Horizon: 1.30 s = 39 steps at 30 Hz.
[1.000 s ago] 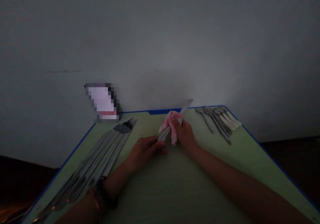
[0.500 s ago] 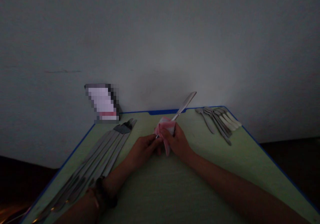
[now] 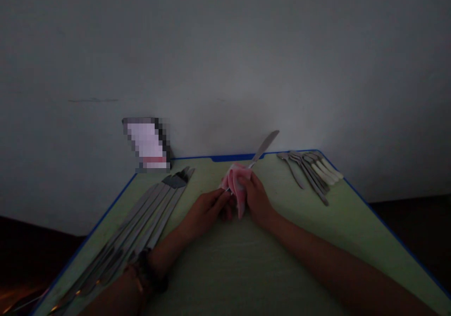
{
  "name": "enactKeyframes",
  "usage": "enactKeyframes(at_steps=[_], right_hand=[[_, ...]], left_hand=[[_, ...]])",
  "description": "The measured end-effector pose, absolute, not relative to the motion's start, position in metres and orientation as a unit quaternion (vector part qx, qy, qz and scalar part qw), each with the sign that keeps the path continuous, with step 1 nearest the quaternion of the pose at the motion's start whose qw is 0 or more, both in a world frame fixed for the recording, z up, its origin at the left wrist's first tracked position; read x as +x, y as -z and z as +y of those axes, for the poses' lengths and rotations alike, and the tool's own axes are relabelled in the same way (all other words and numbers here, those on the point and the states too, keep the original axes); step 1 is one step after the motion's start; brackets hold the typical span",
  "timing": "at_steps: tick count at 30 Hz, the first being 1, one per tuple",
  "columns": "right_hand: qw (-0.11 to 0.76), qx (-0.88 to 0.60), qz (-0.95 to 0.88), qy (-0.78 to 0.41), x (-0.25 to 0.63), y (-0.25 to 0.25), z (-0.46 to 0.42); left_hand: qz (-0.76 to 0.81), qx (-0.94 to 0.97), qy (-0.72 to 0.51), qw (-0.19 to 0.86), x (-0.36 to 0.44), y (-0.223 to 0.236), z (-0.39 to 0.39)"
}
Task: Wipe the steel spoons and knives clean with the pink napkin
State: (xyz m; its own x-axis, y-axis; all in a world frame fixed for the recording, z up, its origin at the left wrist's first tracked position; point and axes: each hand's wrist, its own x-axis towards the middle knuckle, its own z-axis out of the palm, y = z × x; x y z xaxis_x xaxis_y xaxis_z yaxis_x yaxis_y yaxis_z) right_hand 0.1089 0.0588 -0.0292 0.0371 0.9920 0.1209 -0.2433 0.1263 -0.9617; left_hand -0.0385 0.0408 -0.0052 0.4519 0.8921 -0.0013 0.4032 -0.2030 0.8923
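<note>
A table knife point(image 3: 266, 145) points up and to the right, its broad blade sticking out past a pink cloth point(image 3: 240, 181). My left hand point(image 3: 214, 204) is closed around the lower end of the knife's handle, just left of the cloth. My right hand point(image 3: 258, 195) is closed on the cloth, which is wrapped around the middle of the knife. Both hands are held close together above the green table point(image 3: 225, 264). The part of the handle inside the cloth is hidden.
Long metal utensils point(image 3: 141, 227) lie in a row at left, partly behind my left forearm. Several spoons point(image 3: 306, 170) and white-handled utensils point(image 3: 326, 171) lie at the back right. A blurred phone-like device point(image 3: 146, 140) leans against the wall point(image 3: 225, 62) behind the table.
The cloth and my right hand have shifted slightly along the knife, up and to the right. The blade has turned a little and looks darker. The view has drifted slightly.
</note>
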Motion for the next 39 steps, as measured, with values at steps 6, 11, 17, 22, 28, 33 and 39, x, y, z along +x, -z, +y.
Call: enactKeyframes(at_steps=[6,11,17,22,28,33,39], right_hand=[[0.575,-0.425,-0.474,-0.514,0.11,0.025,0.057],[0.576,-0.421,-0.478,-0.513,0.109,0.024,0.056],[0.578,-0.426,-0.482,-0.502,0.11,0.024,0.057],[0.565,-0.422,-0.491,-0.511,0.11,0.026,0.057],[0.584,-0.429,-0.446,-0.525,0.108,0.034,0.059],[0.581,-0.42,-0.467,-0.518,0.111,0.035,0.063],[0.547,-0.435,-0.523,-0.488,0.112,0.03,0.06]], left_hand=[[0.434,0.731,-0.273,0.45,-0.04,0.006,0.041],[0.439,0.732,-0.268,0.447,-0.041,0.007,0.041],[0.441,0.726,-0.26,0.459,-0.04,0.008,0.041],[0.454,0.732,-0.231,0.453,-0.044,0.009,0.041],[0.413,0.75,-0.16,0.492,-0.05,0.006,0.038],[0.414,0.715,-0.217,0.519,-0.044,0.003,0.038],[0.483,0.697,-0.277,0.452,-0.035,0.002,0.039]])
